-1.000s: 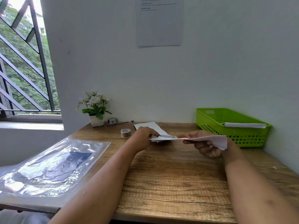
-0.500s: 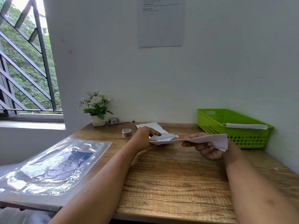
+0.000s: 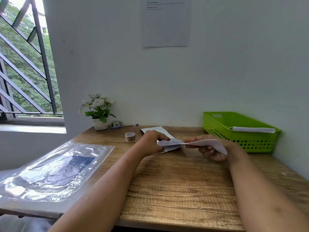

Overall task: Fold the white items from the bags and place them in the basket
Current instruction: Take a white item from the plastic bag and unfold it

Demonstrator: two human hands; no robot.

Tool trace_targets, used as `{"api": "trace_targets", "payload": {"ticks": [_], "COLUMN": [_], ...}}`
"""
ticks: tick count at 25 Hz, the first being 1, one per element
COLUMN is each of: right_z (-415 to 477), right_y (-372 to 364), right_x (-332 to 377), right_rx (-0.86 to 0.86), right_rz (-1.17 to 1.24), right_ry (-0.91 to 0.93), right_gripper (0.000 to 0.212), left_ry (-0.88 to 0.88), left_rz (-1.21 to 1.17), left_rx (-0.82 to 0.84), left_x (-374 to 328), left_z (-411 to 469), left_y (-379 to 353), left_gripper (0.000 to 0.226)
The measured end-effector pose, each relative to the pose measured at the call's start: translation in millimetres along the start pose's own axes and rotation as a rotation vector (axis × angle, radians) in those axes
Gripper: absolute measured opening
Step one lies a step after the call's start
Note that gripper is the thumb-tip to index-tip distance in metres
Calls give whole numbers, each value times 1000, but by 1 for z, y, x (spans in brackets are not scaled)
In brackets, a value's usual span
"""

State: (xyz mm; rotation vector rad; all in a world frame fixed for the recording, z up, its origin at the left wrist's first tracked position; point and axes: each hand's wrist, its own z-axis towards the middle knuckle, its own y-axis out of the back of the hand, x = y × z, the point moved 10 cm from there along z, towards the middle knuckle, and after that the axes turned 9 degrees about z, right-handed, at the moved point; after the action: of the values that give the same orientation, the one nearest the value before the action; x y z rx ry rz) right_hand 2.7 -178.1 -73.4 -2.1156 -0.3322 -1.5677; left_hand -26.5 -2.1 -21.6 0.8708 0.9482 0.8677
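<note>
left hand (image 3: pixel 150 143) and right hand (image 3: pixel 212 152) both pinch white sheet (image 3: pixel 215 145)

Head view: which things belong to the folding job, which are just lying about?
Job: held white item, left hand, right hand, green basket, folded item inside it, plastic bag.
Lying about: flower pot, tape roll, pen, wall notice.

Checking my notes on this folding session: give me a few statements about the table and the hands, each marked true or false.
1. The left hand and the right hand both hold one white item above the table. True.
2. The green basket is empty. False: a folded white piece lies in it.
3. A clear plastic bag lies at the table's left end. True.
4. The tape roll sits in the basket. False: it stands on the table, left of the left hand.
</note>
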Motion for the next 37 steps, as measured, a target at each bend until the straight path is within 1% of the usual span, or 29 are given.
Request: {"api": "trace_targets", "payload": {"ticks": [3,4,6,8,9,10,12,13,15,16,17,18,21,23,25,26,28,31,33,35,37], "right_z": [3,5,6,2,1,2,0,-6,-20,-22,-21,-19,-11,-9,-8,-9,-10,-14,-15,-15,-13], "right_y": [-11,-14,-10,-6,-6,-7,-18,-29,-51,-58,-62,-62,-55,-51,-49,-50,-53,-57,-56,-49,-38], "right_x": [9,14,25,33,32,28,17,13,9,10,11,12,22,29,37,38,37,36,37,35,31], "right_rx": [-177,-243,-438,-625,-637,-577,-302,-157,69,124,134,109,-8,-90,-147,-146,-85,18,54,39,-18], "right_rz": [-307,-387,-553,-694,-687,-597,-320,-231,-179,-198,-225,-245,-241,-261,-294,-293,-255,-116,-18,47,30], "right_ry": [94,145,232,260,253,231,126,69,-6,-8,8,34,157,246,315,325,303,272,285,284,281], "right_gripper": [6,3,19,30,32,32,26,21,21,22,20,17,9,4,6,7,7,10,10,10,11], "left_ry": [-46,-65,-93,-106,-104,-92,-44,-21,0,1,2,5,1,-28,-61,-72,-76,-53,-67,-93,-117], "left_rz": [-9,-15,-10,28,53,71,80,71,40,26,14,0,-35,-38,-37,-36,-38,-26,-34,-60,-91], "left_rx": [-9,-14,-25,-38,-52,-68,-100,-115,-142,-156,-163,-167,-159,-144,-126,-123,-136,-146,-146,-147,-151], "left_x": [-13,-18,-25,-30,-30,-28,-20,-15,-8,-6,-6,-5,-9,-14,-19,-21,-21,-19,-21,-28,-36], "left_z": [1,1,0,-1,-1,0,0,0,-1,-2,-3,-3,-2,1,1,0,-2,-6,-7,-8,-10], "left_y": [0,-1,-2,-2,-2,0,4,6,10,12,13,13,12,9,7,7,9,14,16,18,19], "left_gripper": [45,43,42,43,44,44,45,45,44,44,44,44,42,37,32,31,34,43,45,44,42]}}
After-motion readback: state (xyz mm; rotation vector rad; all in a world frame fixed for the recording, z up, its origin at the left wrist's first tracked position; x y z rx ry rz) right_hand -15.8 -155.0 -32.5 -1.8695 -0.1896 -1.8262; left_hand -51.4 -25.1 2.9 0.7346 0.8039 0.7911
